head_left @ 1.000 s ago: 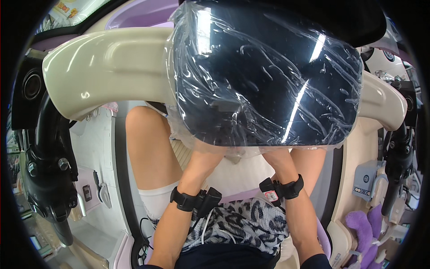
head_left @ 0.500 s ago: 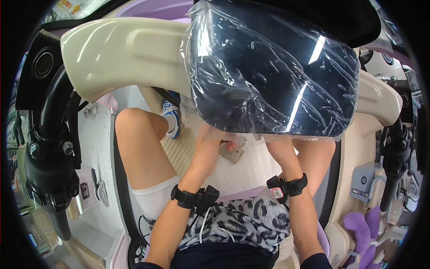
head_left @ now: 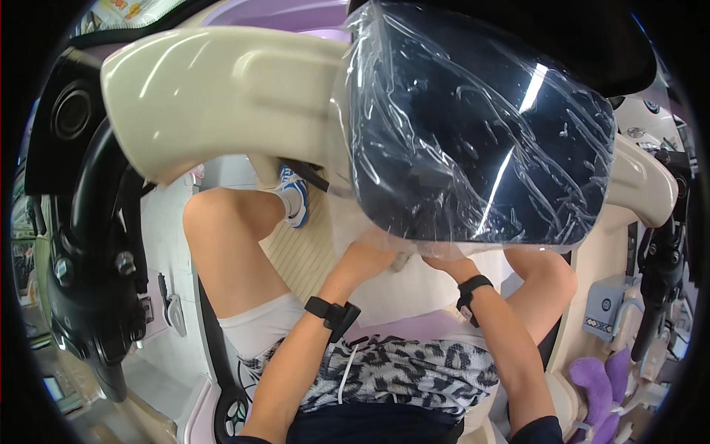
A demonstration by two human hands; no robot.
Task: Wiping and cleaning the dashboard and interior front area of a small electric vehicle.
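A dark glossy panel (head_left: 481, 148) wrapped in wrinkled clear film fills the upper right, mounted on a cream handlebar cover (head_left: 222, 96). Its lower edge and the hanging film partly cover both my hands. My left hand (head_left: 370, 255) reaches in below that edge, its fingers hidden. Close to its right is my right hand (head_left: 447, 264), whose fingertips are covered too. Between the two shows a small grey, cloth-like scrap (head_left: 401, 261); whether either hand grips it, I cannot tell. A white sheet (head_left: 407, 300) lies under my wrists, between my knees.
Black handlebar grips and stems (head_left: 96, 281) stand at the left, others (head_left: 658, 274) at the right. A ribbed beige footboard (head_left: 299, 255) lies below, with my blue-and-white shoe (head_left: 294, 200) on it. Purple plush (head_left: 599, 385) and a grey box (head_left: 610, 307) are at the lower right.
My hands have come closer together under the panel. The grey scrap, larger in sight before, is now mostly covered. The view has shifted a little, and the panel appears farther right and lower.
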